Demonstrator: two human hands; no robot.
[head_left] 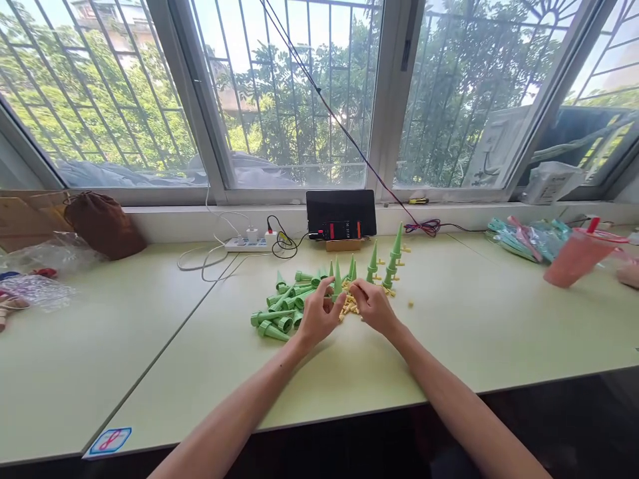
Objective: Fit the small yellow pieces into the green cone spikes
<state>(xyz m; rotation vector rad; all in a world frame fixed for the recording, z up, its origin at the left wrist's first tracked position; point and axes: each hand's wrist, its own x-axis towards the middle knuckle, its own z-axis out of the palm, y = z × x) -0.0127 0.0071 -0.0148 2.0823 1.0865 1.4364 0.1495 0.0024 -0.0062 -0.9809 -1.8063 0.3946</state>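
My left hand (322, 314) is closed around the lower part of a green pointed spike (338, 271), which stands tip up between thumb and fingers. Close beside it, my right hand (372, 303) has its fingertips pinched together near the spike's right side; whatever they hold is hidden. Small yellow valve pieces (352, 306) lie in a heap between and behind the hands. To the left is a pile of loose green spikes (284, 306). Behind my right hand, several green spikes with yellow valves (391, 266) stand upright, some stacked on one another.
A single yellow piece (411, 304) lies right of my right hand. Behind are a tablet (341, 206), a phone (344, 230) and a power strip (247, 243). A pink cup (574, 259) and plastic-wrapped items (524, 236) sit at right, a brown bag (102, 223) at left.
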